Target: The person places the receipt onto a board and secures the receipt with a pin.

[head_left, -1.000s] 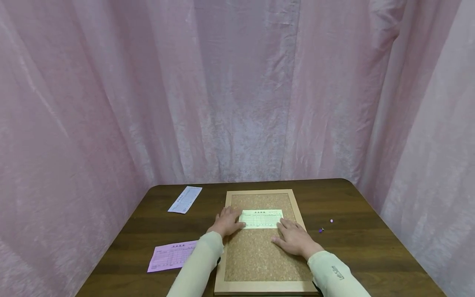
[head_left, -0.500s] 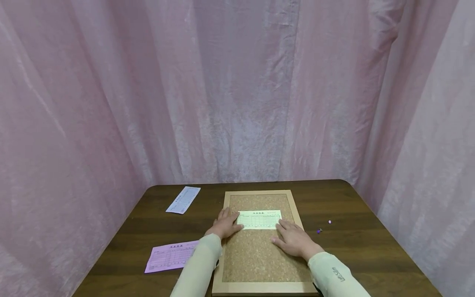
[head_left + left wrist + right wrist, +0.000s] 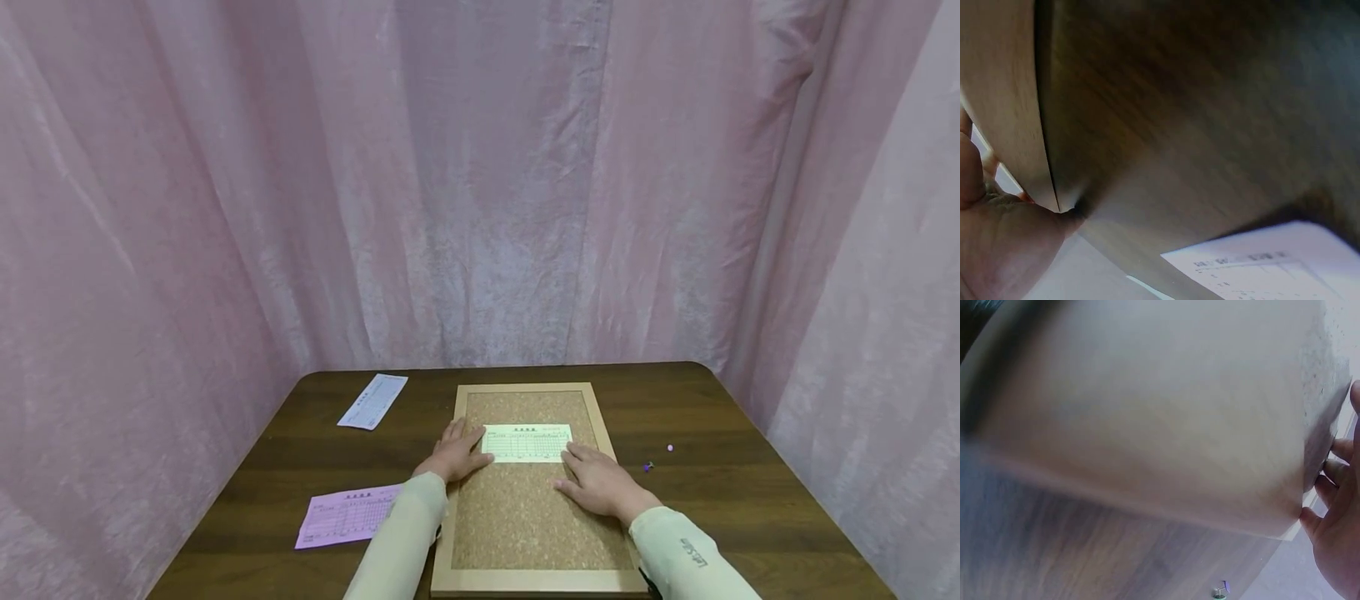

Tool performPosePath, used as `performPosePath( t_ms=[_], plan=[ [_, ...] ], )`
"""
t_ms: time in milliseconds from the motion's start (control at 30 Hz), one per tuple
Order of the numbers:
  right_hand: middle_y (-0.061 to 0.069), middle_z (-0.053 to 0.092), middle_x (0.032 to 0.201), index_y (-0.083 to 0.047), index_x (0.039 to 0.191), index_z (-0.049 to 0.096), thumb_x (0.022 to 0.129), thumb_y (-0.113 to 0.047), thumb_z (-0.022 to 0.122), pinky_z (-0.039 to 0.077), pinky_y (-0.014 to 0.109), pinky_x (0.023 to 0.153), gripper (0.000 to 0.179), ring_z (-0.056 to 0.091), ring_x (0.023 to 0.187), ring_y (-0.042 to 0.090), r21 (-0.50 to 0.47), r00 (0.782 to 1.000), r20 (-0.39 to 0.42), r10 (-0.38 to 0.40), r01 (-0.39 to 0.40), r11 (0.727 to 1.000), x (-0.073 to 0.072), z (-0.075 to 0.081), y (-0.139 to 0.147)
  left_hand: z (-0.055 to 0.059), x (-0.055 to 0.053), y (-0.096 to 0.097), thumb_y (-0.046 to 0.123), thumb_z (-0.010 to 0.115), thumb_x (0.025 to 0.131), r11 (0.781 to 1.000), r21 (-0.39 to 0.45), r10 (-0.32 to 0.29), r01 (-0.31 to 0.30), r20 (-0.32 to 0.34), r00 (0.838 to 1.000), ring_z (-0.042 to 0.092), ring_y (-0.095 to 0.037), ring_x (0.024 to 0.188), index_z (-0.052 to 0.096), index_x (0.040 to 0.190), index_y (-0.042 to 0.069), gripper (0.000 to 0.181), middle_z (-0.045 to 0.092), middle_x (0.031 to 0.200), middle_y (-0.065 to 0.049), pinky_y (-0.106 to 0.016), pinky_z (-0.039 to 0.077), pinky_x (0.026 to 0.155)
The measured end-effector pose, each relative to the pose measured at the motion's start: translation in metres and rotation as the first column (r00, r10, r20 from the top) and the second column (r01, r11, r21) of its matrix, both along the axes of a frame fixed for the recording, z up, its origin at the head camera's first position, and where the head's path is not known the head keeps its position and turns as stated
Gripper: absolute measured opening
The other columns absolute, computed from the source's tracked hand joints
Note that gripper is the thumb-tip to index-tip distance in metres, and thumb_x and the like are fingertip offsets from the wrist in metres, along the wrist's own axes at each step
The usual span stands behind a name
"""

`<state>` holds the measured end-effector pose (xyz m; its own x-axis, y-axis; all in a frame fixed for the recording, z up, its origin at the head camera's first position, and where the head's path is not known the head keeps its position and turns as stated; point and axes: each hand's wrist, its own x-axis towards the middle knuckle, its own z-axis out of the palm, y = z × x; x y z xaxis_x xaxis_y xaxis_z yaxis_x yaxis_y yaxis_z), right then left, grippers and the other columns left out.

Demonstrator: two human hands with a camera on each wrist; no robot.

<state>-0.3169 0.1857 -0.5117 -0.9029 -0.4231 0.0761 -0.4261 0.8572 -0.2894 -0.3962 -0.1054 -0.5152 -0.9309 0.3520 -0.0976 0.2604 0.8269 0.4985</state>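
Flanking the green slip (image 3: 527, 443), left hand (image 3: 454, 454) and right hand (image 3: 600, 482) lie with fingers extended, clasping nothing — 1 uneven push could skew it, apparently unpinned.

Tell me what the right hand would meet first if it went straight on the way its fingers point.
The right hand would likely first meet the pale green rectangular printed paper slip, whose right edge it seems to reach; exact contact is hard to tell.
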Motion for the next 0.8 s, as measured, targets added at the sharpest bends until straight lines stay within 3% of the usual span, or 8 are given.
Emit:
performPosePath(
  t_ms=[467, 800],
  plan=[
    [0.029, 0.041, 0.148, 0.010, 0.139, 0.050, 0.102, -0.039, 0.053, 0.029, 0.057, 0.111, 0.061, 0.037, 0.137, 0.045, -0.005, 0.999, -0.037, 0.031, -0.032, 0.999, -0.0007, 0.0002, 0.0039, 0.0057, 0.0042, -0.0017, 0.041, 0.055, 0.101, 0.999, 0.016, -0.031, 0.030, 0.030, 0.999, 0.000, -0.040, 0.150, 0.034, 0.155, 0.012, 0.066, 0.005, 0.164, -0.022, -0.063, 0.009, 0.115],
    [0.027, 0.041, 0.149, 0.009, 0.138, 0.051, 0.102, -0.037, 0.054, 0.029, 0.054, 0.113, 0.058, 0.037, 0.139, 0.042, 0.017, 0.999, -0.035, 0.005, -0.005, 1.000, -0.0031, -0.0043, 0.0017, 0.0044, 0.0028, -0.0020, 0.045, 0.057, 0.099, 0.999, 0.002, -0.033, 0.033, 0.002, 0.999, 0.002, -0.039, 0.150, 0.036, 0.155, 0.013, 0.067, 0.006, 0.164, -0.022, -0.063, 0.012, 0.115]
  ],
)
